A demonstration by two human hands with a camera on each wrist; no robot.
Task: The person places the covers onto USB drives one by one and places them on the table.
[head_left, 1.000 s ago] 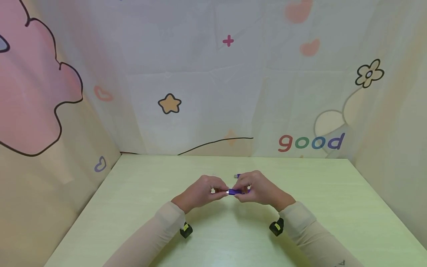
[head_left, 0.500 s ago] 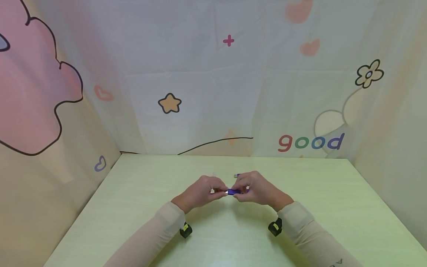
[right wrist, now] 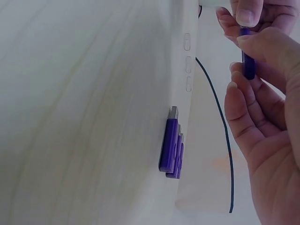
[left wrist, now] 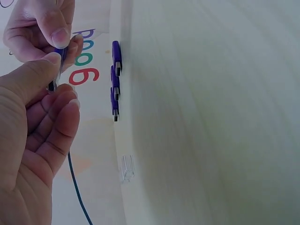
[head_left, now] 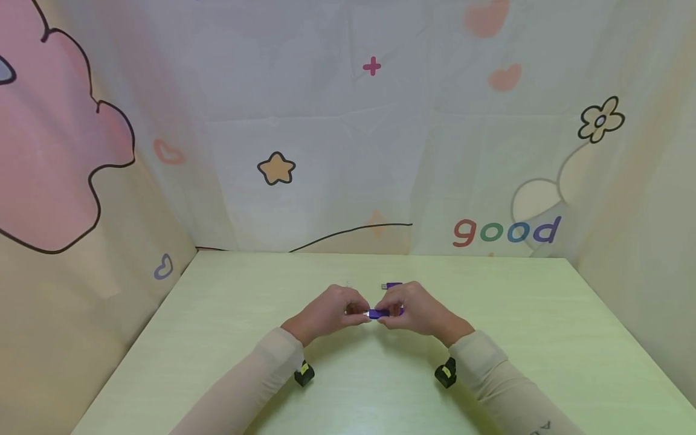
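Both hands meet above the middle of the table around a purple USB flash drive (head_left: 377, 314). The right hand (head_left: 421, 308) pinches the drive's purple body between thumb and fingers. At its other end the left hand (head_left: 334, 311) pinches a small clear piece that looks like a cap (left wrist: 55, 80), at the connector; the fingers partly hide it, and how far it sits on cannot be told. Behind the hands, three more purple flash drives (right wrist: 168, 145) lie in a row with bare metal connectors.
Clear caps (right wrist: 188, 64) lie on the table in a row beside the loose drives, faint in the head view. A pale table (head_left: 217, 362) spreads under the arms. A printed curtain (head_left: 326, 121) stands along the back and sides.
The right hand has shifted slightly left with the drive, toward the left hand, uncovering more of a loose drive behind it. The left hand is nearly still.
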